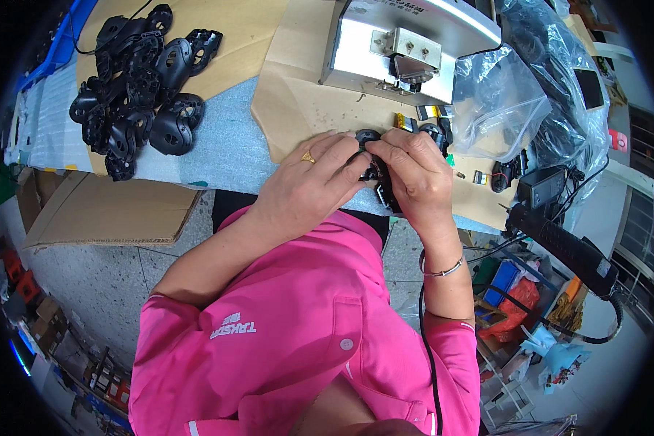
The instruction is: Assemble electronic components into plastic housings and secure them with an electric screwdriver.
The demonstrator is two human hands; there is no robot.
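Both my hands close on a black plastic housing (386, 193) at the front edge of the workbench. It looks like a headphone shell, with a bit of green board showing inside. My left hand (305, 180), a ring on one finger, grips it from the left. From the right, my right hand (418, 174) presses its thumb and fingers on the top of the part. Much of the housing is hidden under my fingers. Just beyond my right hand lie small flat batteries (430, 112) with yellow tape and another black shell (434, 134).
A heap of black shells (142, 87) covers the far left. A silver metal fixture (352, 54) stands at the back. Right of it lie a clear plastic bag (498, 109) and a small battery (481, 176). A corded black tool (559, 247) with a thin tip juts in at right.
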